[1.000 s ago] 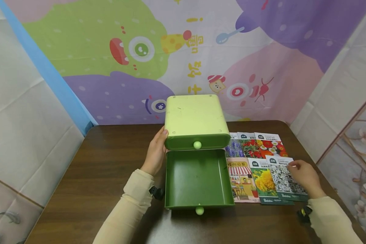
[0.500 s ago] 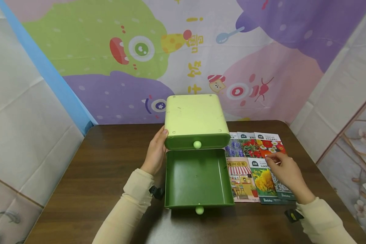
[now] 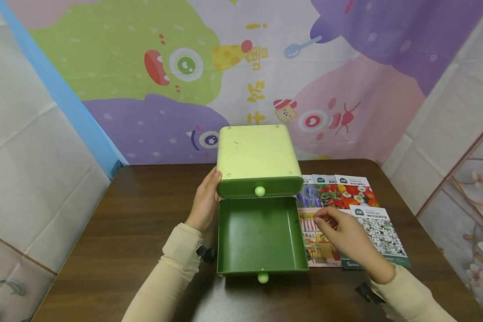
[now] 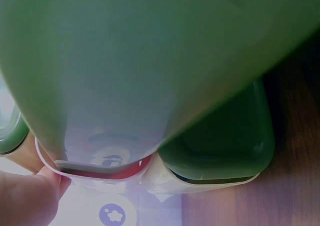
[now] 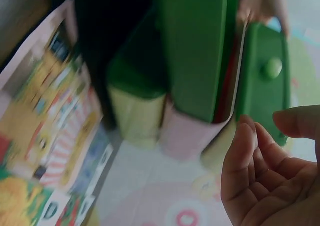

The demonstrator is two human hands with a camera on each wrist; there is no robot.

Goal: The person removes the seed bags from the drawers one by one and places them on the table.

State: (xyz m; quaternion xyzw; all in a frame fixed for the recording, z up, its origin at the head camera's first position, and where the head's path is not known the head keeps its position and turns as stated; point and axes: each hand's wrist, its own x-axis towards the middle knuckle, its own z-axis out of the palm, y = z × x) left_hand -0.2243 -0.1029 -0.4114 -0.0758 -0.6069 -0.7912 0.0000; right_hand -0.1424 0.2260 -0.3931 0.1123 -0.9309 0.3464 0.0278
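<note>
A drawer cabinet (image 3: 257,152) with a pale yellow-green top stands at the back of the table. Its green drawer (image 3: 259,237) below the shut top drawer (image 3: 241,188) is pulled far out, and no contents show in it. My left hand (image 3: 204,201) holds the cabinet's left side, thumb at the front edge; its other fingers are mostly hidden. Over the pink flower-seed packet (image 3: 322,257) with a shop picture hovers my right hand (image 3: 350,241), fingers loosely bent. In the right wrist view, thumb and fingertips stand apart with nothing between them.
Right of the cabinet lie several flower-seed packets in two rows, among them a white-flower packet (image 3: 382,232) and a red-flower packet (image 3: 354,192). Beneath the open drawer, the left wrist view shows a lower green drawer (image 4: 225,131). A cartoon cloth (image 3: 145,125) hangs behind the table.
My right hand has moved left from the white-flower packet, across the yellow-flower packet, to above the pink packet. The left hand and the cabinet have stayed put.
</note>
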